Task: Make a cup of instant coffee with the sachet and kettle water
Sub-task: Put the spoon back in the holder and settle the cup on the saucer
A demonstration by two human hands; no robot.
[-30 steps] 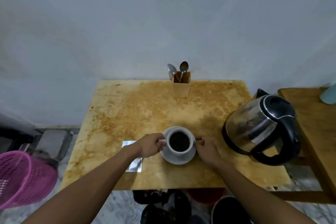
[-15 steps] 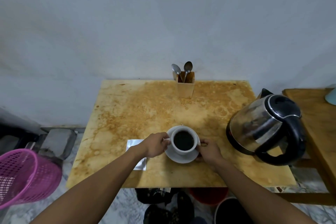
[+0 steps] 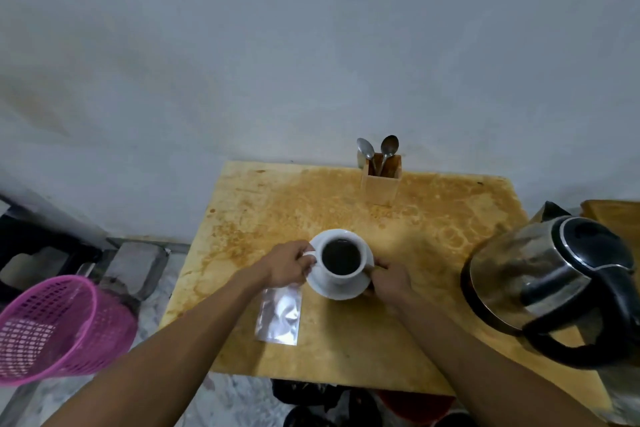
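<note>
A white cup (image 3: 341, 258) full of dark coffee stands on a white saucer (image 3: 341, 289) near the middle of the stained yellow table (image 3: 346, 347). My left hand (image 3: 289, 263) grips the cup's handle on the left. My right hand (image 3: 389, 281) holds the saucer's right rim. A silver sachet (image 3: 280, 315) lies flat on the table just below my left hand. The steel kettle (image 3: 550, 284) with black lid and handle stands at the table's right side.
A wooden holder (image 3: 381, 184) with two spoons stands at the table's back edge against the wall. A pink basket (image 3: 52, 329) sits on the floor to the left. Another wooden surface (image 3: 613, 215) lies behind the kettle. Dark items lie under the table's front edge.
Both hands stay on the cup and saucer, which have shifted slightly away from the front edge. The sachet now shows more fully below my left hand.
</note>
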